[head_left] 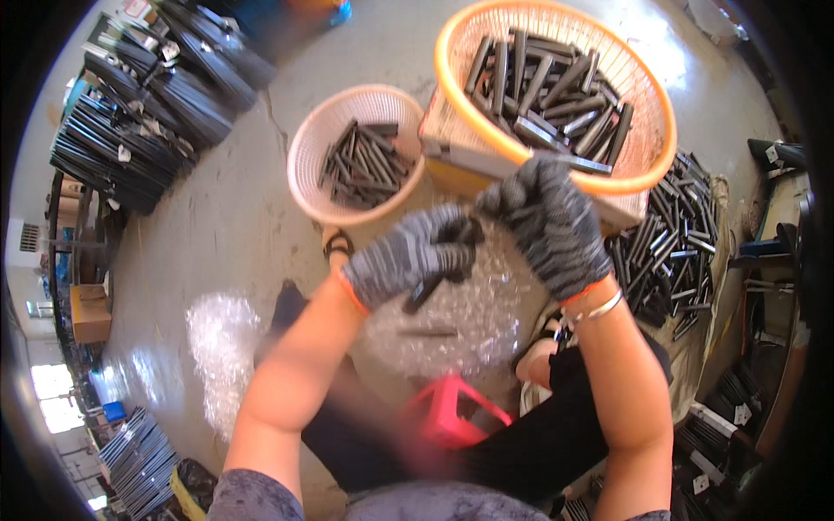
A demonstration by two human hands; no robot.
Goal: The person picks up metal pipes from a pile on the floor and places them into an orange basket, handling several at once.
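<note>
Both of my hands wear grey-and-black striped knit gloves with orange cuffs. My left hand is closed round a short dark bar-like piece, whose lower end sticks out below the fingers. To its right my right hand is raised, fingers curled and pressed together near the left fingertips; whatever it pinches is hidden. Just beyond it stands an orange-rimmed basket full of short dark bars. A smaller pale pink basket beyond my left hand holds thinner dark pieces.
The orange basket rests on a box. Loose dark bars are heaped at the right. Clear plastic film lies below my hands, another clump at left. A red stool stands between my legs. Bundled black lengths lie far left.
</note>
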